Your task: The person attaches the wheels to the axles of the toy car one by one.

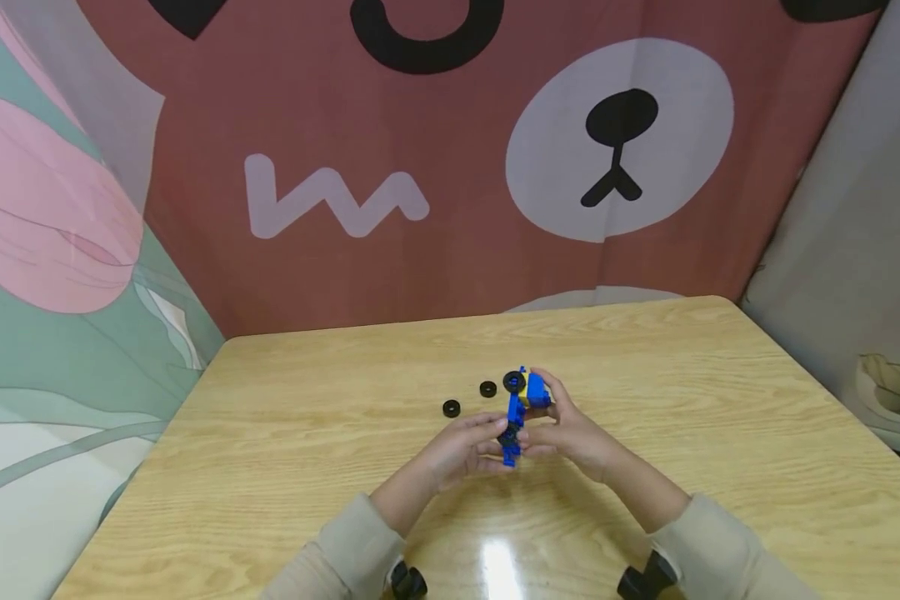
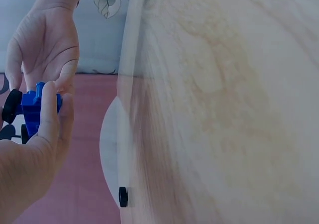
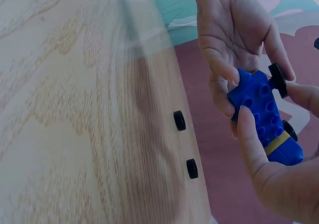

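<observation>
Both hands hold a small blue toy car with a yellow stripe, tilted up above the table. My left hand pinches its lower end by a black wheel. My right hand grips the body, thumb at the studded side and fingers reaching round the upper end. Another fitted wheel shows near the top. In the right wrist view, rows of round blue studs face the camera. Beyond the hands, two loose black wheels, the nearer one and the farther one, lie on the table.
The wooden table ends at a reddish cloth with a cartoon face. Patterned fabric hangs at the left, and a pale wall stands at the right. A light-coloured container sits past the table's right edge.
</observation>
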The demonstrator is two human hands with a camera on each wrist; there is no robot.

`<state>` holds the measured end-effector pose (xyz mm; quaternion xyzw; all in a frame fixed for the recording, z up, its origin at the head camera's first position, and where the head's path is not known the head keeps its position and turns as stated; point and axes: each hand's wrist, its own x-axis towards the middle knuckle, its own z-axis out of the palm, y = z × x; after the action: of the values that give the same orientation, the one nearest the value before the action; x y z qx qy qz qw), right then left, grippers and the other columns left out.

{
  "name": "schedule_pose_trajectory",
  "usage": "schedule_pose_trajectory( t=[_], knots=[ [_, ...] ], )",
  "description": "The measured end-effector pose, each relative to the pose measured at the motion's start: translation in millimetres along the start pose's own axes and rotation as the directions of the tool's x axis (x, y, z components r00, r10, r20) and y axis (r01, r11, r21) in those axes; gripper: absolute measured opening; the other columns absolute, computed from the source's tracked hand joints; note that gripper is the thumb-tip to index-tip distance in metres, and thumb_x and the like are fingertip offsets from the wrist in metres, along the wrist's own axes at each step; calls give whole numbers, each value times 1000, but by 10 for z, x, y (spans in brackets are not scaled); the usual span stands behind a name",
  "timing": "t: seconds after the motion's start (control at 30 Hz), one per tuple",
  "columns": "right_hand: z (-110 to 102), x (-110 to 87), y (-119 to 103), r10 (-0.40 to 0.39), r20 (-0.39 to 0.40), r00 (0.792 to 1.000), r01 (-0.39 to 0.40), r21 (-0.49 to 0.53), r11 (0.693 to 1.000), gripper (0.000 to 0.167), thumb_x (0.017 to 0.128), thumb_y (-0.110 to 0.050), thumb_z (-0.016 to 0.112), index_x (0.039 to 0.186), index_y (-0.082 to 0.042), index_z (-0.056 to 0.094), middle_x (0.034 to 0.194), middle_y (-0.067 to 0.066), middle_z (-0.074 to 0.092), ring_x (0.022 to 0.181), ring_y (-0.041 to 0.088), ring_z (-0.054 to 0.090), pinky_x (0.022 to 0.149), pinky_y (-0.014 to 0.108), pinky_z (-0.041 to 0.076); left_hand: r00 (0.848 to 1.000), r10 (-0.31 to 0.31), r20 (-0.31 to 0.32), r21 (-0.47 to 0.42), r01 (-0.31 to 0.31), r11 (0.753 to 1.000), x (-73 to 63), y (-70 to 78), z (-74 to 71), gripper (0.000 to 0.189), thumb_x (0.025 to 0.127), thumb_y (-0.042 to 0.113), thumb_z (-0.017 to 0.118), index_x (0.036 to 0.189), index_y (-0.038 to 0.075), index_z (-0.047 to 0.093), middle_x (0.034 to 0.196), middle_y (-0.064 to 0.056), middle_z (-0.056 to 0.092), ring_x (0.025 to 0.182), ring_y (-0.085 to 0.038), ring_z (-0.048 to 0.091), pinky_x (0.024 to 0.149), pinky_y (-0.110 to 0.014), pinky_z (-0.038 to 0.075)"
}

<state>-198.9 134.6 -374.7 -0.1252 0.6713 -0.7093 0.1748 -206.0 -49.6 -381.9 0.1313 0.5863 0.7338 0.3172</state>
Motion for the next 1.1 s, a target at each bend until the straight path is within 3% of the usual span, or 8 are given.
schedule_pose_trajectory(
  t=[0.47,0.9,1.1],
  knots=[
    [2,-30,-3,8,-19,1000,-7,33,999,92,72,-3,58,135,-26,-6,106,25,37,89,25,48,77,46,44,999,38,-16,-33,-39,999,42,-23,53,38,88,10,47,122,-7,40,104,-20,55,96,-34,52,80,-42,43],
    [-5,-19,36,7,4,1000,-8,102,995,91,71,4,54,135,-25,-5,110,28,37,89,25,53,79,48,42,999,1,-47,-11,-1,1000,57,-31,53,40,88,9,48,122,-8,39,102,-19,55,95,-32,53,79,-41,44],
    [-5,-24,66,5,11,1000,-6,104,995,91,73,4,58,134,-25,-4,110,27,37,88,26,54,79,47,42,996,-19,-83,9,20,1000,60,-33,72,38,88,8,48,122,-7,40,98,-16,54,86,-25,56,76,-41,46]
  ],
)
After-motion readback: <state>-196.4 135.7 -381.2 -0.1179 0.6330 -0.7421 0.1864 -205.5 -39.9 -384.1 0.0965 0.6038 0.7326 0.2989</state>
